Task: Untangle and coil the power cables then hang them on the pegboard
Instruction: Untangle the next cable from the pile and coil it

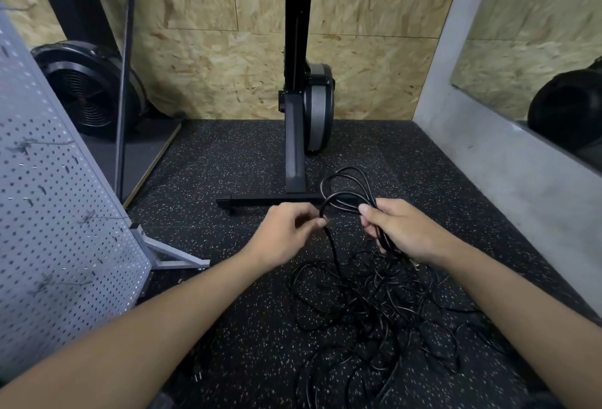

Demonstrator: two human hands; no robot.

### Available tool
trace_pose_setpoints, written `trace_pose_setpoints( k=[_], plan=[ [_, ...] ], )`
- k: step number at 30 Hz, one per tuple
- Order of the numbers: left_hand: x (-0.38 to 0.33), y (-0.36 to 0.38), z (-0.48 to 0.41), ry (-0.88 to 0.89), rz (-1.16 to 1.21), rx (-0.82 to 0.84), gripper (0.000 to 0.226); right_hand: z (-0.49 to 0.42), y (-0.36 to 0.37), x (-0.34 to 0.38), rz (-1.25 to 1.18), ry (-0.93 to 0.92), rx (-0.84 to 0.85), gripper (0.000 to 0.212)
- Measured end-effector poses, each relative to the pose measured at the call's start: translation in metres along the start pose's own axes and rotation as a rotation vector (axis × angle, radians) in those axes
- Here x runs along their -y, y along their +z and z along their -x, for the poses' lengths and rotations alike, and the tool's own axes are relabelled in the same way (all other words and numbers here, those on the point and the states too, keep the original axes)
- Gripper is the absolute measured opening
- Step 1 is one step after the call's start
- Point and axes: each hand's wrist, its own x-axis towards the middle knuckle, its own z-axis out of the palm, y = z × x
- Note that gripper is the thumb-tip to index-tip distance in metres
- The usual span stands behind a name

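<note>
My right hand (400, 229) grips a few finished loops (345, 187) of black cable, and my left hand (286, 232) pinches the running strand beside them. Both are held to the right of the pegboard (49, 196), well apart from it. Most of the cable lies in a tangle (374, 304) on the floor, also right of the pegboard. Its hooks look bare, though the angle is poor. I judge the first coil barely begun, with the untangling and hanging left.
</note>
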Motion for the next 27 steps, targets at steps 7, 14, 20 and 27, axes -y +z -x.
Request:
trace_pose_setpoints(
  k=[7, 14, 20, 27],
  plan=[
    [-0.033, -0.023, -0.013, -0.025, 0.359, -0.161, 0.019, 0.007, 0.004, -0.002, 0.211, -0.166, -0.075, 0.027],
    [-0.045, -0.029, -0.021, -0.106, 0.712, -0.221, 0.021, -0.002, 0.023, 0.004, 0.026, -0.214, -0.038, 0.036],
    [-0.039, -0.023, -0.020, -0.150, 0.870, -0.178, 0.023, -0.010, 0.032, 0.002, 0.047, -0.193, -0.021, 0.029],
    [-0.003, 0.010, -0.004, -0.188, 0.497, 0.181, 0.028, -0.005, 0.025, 0.007, -0.034, -0.115, -0.136, 0.038]
  ],
)
